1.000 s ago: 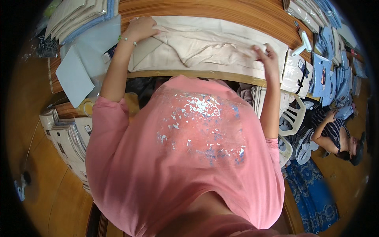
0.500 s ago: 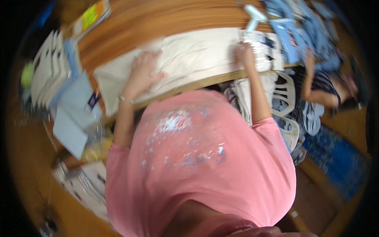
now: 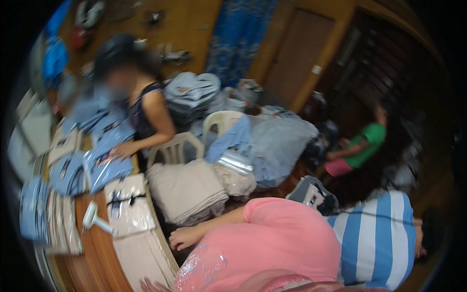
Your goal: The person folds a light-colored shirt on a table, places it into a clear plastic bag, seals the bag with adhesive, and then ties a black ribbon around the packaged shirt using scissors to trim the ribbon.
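Note:
Flat along the table lies a beige cloth (image 3: 142, 258). My left hand (image 3: 153, 286) rests on it at the lower edge with fingers apart; most of that hand is cut off. My right hand (image 3: 185, 238) hangs just off the table's edge, fingers loosely apart, holding nothing. Close to it, a stack of folded beige cloths (image 3: 182, 187) sits on a chair. Beyond the flat cloth is a beige garment in clear plastic (image 3: 130, 204) with dark ties. A white T-shaped hand-held tool (image 3: 98, 221) lies on the wood beside it.
Packed blue garments (image 3: 104, 168) cover the table's far end, where a co-worker's hand (image 3: 124, 150) touches them. Folded stacks (image 3: 46, 214) line the left side. Beside the table stand plastic chairs (image 3: 177, 148) and a large plastic bag (image 3: 277, 146). Another person (image 3: 367, 151) in green is farther right.
My view has swung to the right, bringing the co-worker and the room into sight. My right hand has left the packed garment on the table; my left hand remains on the cloth.

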`<state>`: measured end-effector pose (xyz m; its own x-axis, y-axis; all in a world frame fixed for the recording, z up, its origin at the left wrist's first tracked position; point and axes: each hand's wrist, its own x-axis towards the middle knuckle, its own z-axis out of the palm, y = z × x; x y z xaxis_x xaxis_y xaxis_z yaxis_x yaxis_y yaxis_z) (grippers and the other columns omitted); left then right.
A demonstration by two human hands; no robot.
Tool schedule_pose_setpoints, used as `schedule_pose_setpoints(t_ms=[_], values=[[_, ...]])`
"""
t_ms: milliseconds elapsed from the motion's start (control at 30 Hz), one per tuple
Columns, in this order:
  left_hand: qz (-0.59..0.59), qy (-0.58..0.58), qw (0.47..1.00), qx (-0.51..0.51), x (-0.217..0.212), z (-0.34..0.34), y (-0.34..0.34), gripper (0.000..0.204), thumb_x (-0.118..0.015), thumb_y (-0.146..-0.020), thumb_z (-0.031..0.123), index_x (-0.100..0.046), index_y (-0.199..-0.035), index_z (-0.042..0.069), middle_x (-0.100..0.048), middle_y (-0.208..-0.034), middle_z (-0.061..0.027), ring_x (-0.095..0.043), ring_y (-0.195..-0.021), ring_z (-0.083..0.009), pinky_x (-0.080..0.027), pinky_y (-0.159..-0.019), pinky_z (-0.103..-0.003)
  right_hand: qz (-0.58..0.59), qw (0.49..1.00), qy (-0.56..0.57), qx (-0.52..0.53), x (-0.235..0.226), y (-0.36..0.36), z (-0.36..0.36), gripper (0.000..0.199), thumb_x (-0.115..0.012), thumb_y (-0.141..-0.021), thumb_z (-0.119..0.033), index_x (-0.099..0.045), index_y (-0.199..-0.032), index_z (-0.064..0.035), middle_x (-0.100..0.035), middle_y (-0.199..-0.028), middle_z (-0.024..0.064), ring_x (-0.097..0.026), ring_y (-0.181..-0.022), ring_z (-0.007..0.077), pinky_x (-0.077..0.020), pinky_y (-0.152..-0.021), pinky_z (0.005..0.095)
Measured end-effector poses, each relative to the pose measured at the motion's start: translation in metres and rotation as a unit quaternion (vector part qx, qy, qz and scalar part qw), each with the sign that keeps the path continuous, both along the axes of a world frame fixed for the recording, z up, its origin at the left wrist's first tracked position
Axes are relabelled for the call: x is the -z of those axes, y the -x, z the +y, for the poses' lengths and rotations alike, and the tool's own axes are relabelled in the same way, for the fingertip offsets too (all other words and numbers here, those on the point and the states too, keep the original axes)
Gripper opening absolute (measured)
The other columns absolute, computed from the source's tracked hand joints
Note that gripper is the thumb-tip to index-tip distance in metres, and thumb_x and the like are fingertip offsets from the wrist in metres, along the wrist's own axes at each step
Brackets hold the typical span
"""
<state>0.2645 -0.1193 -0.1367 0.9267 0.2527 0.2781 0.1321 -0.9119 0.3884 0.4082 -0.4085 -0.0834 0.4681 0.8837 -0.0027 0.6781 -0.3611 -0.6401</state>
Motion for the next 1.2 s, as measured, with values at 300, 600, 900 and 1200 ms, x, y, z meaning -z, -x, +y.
schedule_pose_setpoints(t_ms=[300,600,900,1200], values=[[0.019,0.049,0.999,-0.006,-0.037,-0.025,0.002,0.036,-0.043,-0.092,0.036,-0.054,-0.118,0.015,-0.049,-0.127,-0.0118,-0.044,-0.120,-0.0272,-0.019,-0.102,-0.055,-0.044,0.932,0.208,0.294,0.220,0.218,-0.378,0.029,-0.059,-0.076,-0.025,-0.065,-0.096,-0.0062,-0.064,-0.092,0.0163,-0.062,-0.080,0.0322,-0.0481,-0.067,0.0421],[0.011,0.020,0.999,-0.038,-0.038,-0.018,0.002,0.035,-0.043,-0.092,0.034,-0.053,-0.119,0.014,-0.048,-0.128,-0.0120,-0.043,-0.121,-0.0280,-0.018,-0.102,-0.057,0.348,0.716,0.406,0.450,0.199,0.217,-0.354,0.031,-0.059,-0.078,-0.032,-0.064,-0.096,-0.0071,-0.065,-0.091,0.0167,-0.061,-0.079,0.0321,-0.0473,-0.068,0.0422],[0.117,0.053,0.991,-0.033,-0.029,-0.018,-0.010,0.037,-0.050,-0.083,0.015,-0.052,-0.120,0.010,-0.042,-0.134,-0.0144,-0.033,-0.127,-0.0300,-0.010,-0.106,-0.053,0.250,0.863,0.080,0.431,0.157,-0.022,-0.222,0.035,-0.064,-0.076,-0.027,-0.061,-0.103,-0.0055,-0.065,-0.092,0.0153,-0.062,-0.085,0.0278,-0.0486,-0.075,0.0365],[0.051,0.047,0.995,-0.072,-0.035,-0.011,-0.002,0.034,-0.055,-0.076,0.013,-0.058,-0.110,0.011,-0.049,-0.125,-0.0101,-0.037,-0.124,-0.0272,-0.015,-0.106,-0.050,0.512,0.849,0.071,0.107,0.050,-0.172,-0.091,0.035,-0.054,-0.088,-0.036,-0.063,-0.092,-0.0022,-0.065,-0.087,0.0094,-0.062,-0.085,0.0183,-0.0485,-0.073,0.0302]])
